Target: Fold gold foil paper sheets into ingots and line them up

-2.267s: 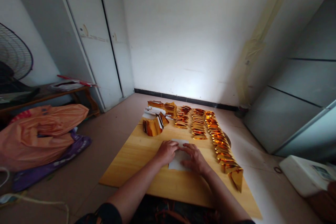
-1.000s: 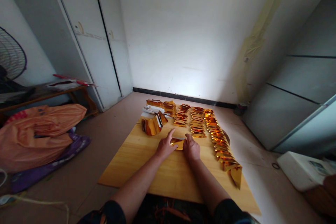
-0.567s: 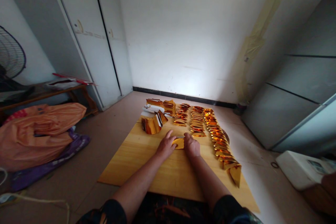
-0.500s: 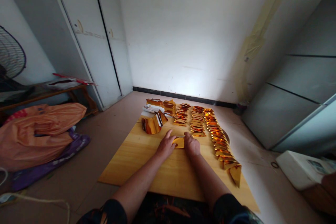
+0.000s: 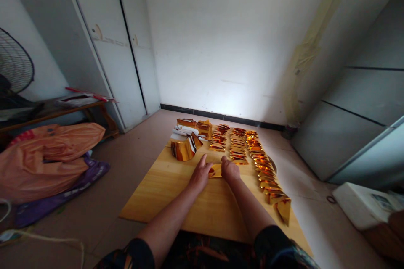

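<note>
Between my two hands, just above or on the wooden board (image 5: 176, 193), is a piece of gold foil paper (image 5: 216, 170). My left hand (image 5: 200, 173) pinches its left end, thumb toward the paper. At the other end, my right hand (image 5: 230, 170) has its fingers curled over the paper. Beyond my left hand stands a curved stack of gold foil sheets (image 5: 183, 149). Folded gold foil pieces lie in overlapping rows: a left row (image 5: 217, 138), a middle row (image 5: 238, 145) and a longer right row (image 5: 265, 172) that runs toward me.
More gold sheets (image 5: 204, 128) and a white wrapper (image 5: 185, 131) lie at the board's far left corner. An orange bag (image 5: 47, 159) and a purple bag (image 5: 63, 195) are on the floor at left. At right stands a white foam box (image 5: 362, 206).
My hands stay on the foil paper with only a slight shift; the right fingers are more curled over it. A darker reflection now shows on the paper's left part.
</note>
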Motion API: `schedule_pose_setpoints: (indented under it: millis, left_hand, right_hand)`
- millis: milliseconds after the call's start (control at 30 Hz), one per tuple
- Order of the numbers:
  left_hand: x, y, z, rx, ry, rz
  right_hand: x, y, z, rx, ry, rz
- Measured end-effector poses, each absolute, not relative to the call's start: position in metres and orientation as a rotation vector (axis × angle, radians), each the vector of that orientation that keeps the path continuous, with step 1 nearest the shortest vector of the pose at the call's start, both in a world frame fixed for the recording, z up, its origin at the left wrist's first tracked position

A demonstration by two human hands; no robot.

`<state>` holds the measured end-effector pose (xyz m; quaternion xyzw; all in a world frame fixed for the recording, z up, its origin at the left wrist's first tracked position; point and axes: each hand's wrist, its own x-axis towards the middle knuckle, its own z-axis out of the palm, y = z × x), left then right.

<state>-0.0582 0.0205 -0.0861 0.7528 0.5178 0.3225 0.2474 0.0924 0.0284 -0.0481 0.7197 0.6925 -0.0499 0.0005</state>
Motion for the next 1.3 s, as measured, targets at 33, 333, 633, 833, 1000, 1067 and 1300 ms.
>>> schedule_pose_setpoints:
  millis: [33, 333, 633, 833, 1000, 1067, 1300]
  left_hand:
    - [-0.058, 0.02, -0.085, 2.07, 1.409, 0.878]
    - [-0.056, 0.016, -0.08, 2.233, 1.62, 0.625]
    - [-0.058, 0.019, -0.078, 2.503, 1.54, 0.548]
    - [-0.064, 0.025, -0.073, 2.575, 1.439, 0.489]
    - [-0.073, 0.03, -0.069, 2.58, 1.425, 0.51]
    - [-0.075, 0.03, -0.071, 2.535, 1.466, 0.541]
    - [-0.076, 0.022, -0.08, 2.382, 1.535, 0.654]
  right_hand:
    - [0.092, 0.03, -0.047, 2.257, 2.169, -0.172]
    - [0.09, 0.032, -0.046, 2.282, 2.144, -0.183]
    - [0.09, 0.027, -0.069, 2.382, 2.273, 0.107]
    - [0.101, 0.018, -0.072, 2.438, 2.505, -0.111]
    - [0.105, 0.003, -0.071, 2.332, 2.689, -0.434]
    - [0.102, 0.0, -0.07, 2.371, 2.661, -0.437]
    - [0.084, -0.001, -0.065, 2.539, 2.387, -0.293]
